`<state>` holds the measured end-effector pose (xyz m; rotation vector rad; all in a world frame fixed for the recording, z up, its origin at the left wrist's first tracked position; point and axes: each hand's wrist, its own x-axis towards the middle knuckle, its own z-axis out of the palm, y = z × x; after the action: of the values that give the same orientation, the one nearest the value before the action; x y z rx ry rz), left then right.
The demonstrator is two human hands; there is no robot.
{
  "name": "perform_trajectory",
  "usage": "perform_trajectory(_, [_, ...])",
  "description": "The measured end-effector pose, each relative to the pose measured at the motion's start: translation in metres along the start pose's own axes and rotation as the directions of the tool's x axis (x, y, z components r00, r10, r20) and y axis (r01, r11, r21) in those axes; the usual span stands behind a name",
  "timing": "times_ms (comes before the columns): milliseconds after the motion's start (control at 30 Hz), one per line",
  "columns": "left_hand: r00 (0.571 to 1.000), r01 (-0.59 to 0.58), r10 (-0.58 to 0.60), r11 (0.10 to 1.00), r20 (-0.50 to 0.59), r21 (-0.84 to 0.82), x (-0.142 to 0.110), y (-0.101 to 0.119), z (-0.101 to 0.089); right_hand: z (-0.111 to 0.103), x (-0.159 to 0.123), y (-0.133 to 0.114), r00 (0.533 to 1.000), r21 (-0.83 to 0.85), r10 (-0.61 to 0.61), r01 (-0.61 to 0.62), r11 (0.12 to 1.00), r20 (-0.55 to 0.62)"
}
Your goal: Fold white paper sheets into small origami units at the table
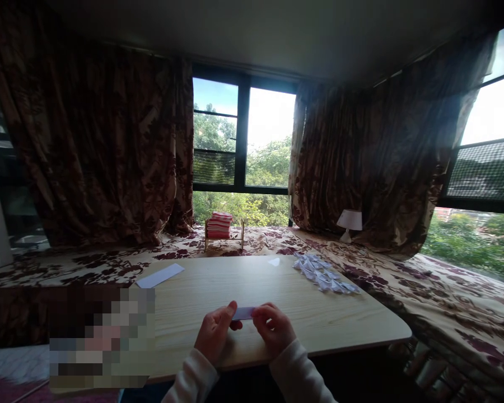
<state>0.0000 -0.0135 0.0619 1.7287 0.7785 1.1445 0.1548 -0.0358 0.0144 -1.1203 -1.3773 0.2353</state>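
Observation:
Over the near part of the pale wooden table [185,324], a small strip of folded white paper [244,313] is held level between my two hands. My left hand [217,329] pinches its left end, thumb on top. The right end is gripped by the closed fingers of my right hand [274,327]. Farther off on the right of the tabletop lies a cluster of several folded white paper pieces [323,274]. One small white paper piece [274,261] rests by itself near the far edge. At the far left lies a flat white paper strip [160,275].
Beyond the table runs a flower-patterned ledge [269,238], bearing a small rack [222,239] with stacked red-and-white striped cloths [219,224] and a white-shaded lamp [350,221]. Dark patterned curtains [109,151] flank the window [243,134]. A pixelated patch covers the lower left.

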Motion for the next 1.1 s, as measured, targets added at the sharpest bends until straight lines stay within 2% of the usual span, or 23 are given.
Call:
perform_trajectory(133, [1.0, 0.015, -0.015, 1.0, 0.023, -0.018, 0.0, -0.001, 0.001, -0.001, 0.0, -0.002, 1.0, 0.001, -0.016, 0.016, 1.0, 0.005])
perform_trajectory(300, [0.999, 0.032, -0.032, 0.999, -0.004, -0.008, 0.001, -0.005, -0.001, -0.004, 0.0, -0.003, 0.999, 0.004, -0.039, 0.039, 0.999, 0.018])
perform_trajectory(600, [0.997, 0.056, -0.057, 0.998, -0.051, -0.013, 0.003, -0.013, -0.002, -0.008, -0.001, -0.009, 0.988, 0.044, -0.083, 0.078, 0.996, 0.133])
perform_trajectory(733, [0.999, 0.042, -0.043, 0.999, -0.016, -0.026, 0.002, -0.012, 0.0, -0.003, -0.002, -0.012, 0.998, -0.023, -0.01, 0.011, 1.0, 0.065])
perform_trajectory(867, [0.998, 0.045, -0.044, 0.999, 0.035, -0.028, 0.001, -0.011, 0.002, -0.001, -0.003, -0.013, 1.0, -0.034, -0.019, 0.019, 0.999, -0.01])
perform_trajectory(1000, [0.998, 0.045, -0.044, 0.999, 0.036, -0.022, 0.002, -0.011, 0.002, -0.002, -0.002, -0.012, 0.996, -0.038, -0.041, 0.044, 0.998, 0.078])
perform_trajectory(1100, [0.999, 0.038, -0.038, 0.999, 0.025, -0.017, 0.003, -0.011, 0.003, -0.002, -0.003, -0.009, 0.996, -0.031, -0.044, 0.047, 0.998, 0.078])
